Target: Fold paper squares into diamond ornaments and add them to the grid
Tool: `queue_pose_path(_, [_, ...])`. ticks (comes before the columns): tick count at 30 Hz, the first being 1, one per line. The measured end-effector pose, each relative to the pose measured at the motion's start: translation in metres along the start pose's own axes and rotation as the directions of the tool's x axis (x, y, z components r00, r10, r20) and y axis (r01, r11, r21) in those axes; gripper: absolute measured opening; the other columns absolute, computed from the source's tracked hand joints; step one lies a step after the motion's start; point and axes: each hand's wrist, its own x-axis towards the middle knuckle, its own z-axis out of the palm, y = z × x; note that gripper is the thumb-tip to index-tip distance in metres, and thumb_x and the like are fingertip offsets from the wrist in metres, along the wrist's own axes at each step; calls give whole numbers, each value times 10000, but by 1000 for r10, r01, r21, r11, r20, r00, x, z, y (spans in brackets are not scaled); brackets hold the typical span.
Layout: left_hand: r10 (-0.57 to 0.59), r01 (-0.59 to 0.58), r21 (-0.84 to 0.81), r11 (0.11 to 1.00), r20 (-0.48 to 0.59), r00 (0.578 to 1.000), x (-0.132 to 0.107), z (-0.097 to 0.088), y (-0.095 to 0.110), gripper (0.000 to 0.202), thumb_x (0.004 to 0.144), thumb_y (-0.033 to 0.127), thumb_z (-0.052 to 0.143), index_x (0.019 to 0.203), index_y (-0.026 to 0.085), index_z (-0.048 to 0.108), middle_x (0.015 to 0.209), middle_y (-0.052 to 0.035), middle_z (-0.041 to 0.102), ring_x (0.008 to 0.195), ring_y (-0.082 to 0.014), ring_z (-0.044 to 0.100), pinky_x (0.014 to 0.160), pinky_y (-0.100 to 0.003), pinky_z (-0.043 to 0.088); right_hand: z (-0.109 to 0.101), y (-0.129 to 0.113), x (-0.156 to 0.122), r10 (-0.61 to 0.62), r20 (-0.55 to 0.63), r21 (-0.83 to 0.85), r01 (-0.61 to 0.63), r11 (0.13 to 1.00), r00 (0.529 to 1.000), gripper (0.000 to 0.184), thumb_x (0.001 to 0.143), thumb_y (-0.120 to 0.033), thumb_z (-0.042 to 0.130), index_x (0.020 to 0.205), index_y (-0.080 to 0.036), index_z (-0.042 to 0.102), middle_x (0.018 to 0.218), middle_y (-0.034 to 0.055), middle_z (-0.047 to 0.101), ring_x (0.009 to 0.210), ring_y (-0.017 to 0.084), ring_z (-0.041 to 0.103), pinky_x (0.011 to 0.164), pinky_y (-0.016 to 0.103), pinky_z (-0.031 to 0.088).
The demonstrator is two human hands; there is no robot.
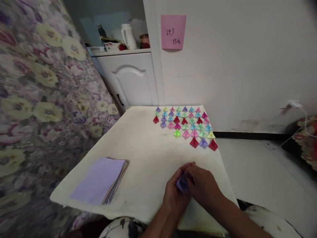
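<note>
My left hand and my right hand meet near the front edge of a cream table. Both are closed around a small folded piece of purple paper, which shows only between the fingers. A stack of coloured paper sheets with a lilac sheet on top lies at the front left of the table, well left of my hands. At the table's far right, several small folded paper shapes in red, pink, green, blue and purple stand in rows.
A flowered fabric surface rises along the left. Behind the table is a white cabinet door with a jug and jars on its top. A pink note hangs on the wall. A white cable runs at right.
</note>
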Motion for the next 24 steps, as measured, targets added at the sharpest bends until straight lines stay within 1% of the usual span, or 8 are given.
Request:
queue_pose_path(3, [12, -12, 29, 1000, 14, 1000, 0, 0, 0, 258, 829, 212, 500, 953, 90, 691, 1095, -111, 669, 1160, -239, 507, 1001, -293, 366, 0, -1, -1, 3, -12, 15, -2, 1000, 1000, 147, 750, -93, 451, 703, -195, 546, 751, 18, 607, 643, 142, 559, 583, 235, 343])
queue_pose_path(5, [16, -16, 20, 1000, 11, 1000, -1, -1, 0, 256, 827, 218, 505, 946, 92, 693, 1085, -111, 672, 1141, -238, 523, 989, -298, 379, 1, -1, -1, -2, -17, 37, 2, 999, 1000, 150, 762, -98, 444, 713, -195, 546, 775, 23, 608, 659, 142, 562, 594, 235, 353])
queue_pose_path(9, [18, -21, -39, 999, -77, 997, 0, -3, 0, 213, 810, 194, 526, 873, 101, 706, 913, -94, 720, 985, -213, 620, 922, -295, 434, 2, 0, -2, -20, -8, 86, 20, 996, 1000, 145, 742, -79, 454, 740, -195, 542, 829, 26, 598, 710, 148, 568, 637, 239, 371])
queue_pose_path(11, [21, -28, -59, 998, -118, 993, 0, -2, 0, 204, 807, 185, 526, 847, 97, 706, 841, -86, 724, 905, -194, 647, 883, -284, 456, 2, -1, -2, -20, 0, 114, 19, 993, 1000, 183, 711, -49, 455, 768, -199, 542, 825, 17, 594, 714, 147, 563, 644, 240, 370])
queue_pose_path(14, [12, -23, -80, 997, -140, 990, -1, 1, 0, 200, 807, 181, 521, 804, 94, 701, 773, -79, 715, 845, -176, 656, 844, -259, 470, 1, -1, -1, -16, 12, 163, 14, 987, 1000, 260, 698, -22, 433, 825, -212, 555, 805, 5, 592, 712, 144, 559, 647, 241, 371])
queue_pose_path(17, [2, -15, -89, 996, -142, 990, -2, 3, -1, 185, 799, 172, 526, 791, 94, 694, 761, -76, 707, 837, -172, 656, 843, -253, 470, 1, -1, 0, 3, 35, 186, -9, 983, 999, 287, 705, -20, 424, 850, -219, 571, 786, 3, 593, 721, 148, 568, 662, 247, 384])
queue_pose_path(20, [0, -13, -96, 995, -137, 991, -2, 2, 0, 171, 786, 162, 534, 806, 95, 690, 759, -73, 702, 802, -165, 657, 824, -252, 476, -1, -1, -1, 9, 32, 203, -16, 979, 999, 242, 731, -49, 445, 841, -221, 575, 806, 8, 601, 731, 153, 580, 682, 259, 405])
queue_pose_path(24, [-1, -13, -130, 991, -107, 994, -3, 2, 3, 177, 795, 162, 525, 794, 94, 689, 793, -79, 706, 801, -159, 651, 799, -251, 485, -12, -1, -1, -12, -43, 292, 24, 956, 999, 168, 826, -153, 451, 883, -236, 585, 887, 17, 606, 763, 158, 588, 701, 278, 433])
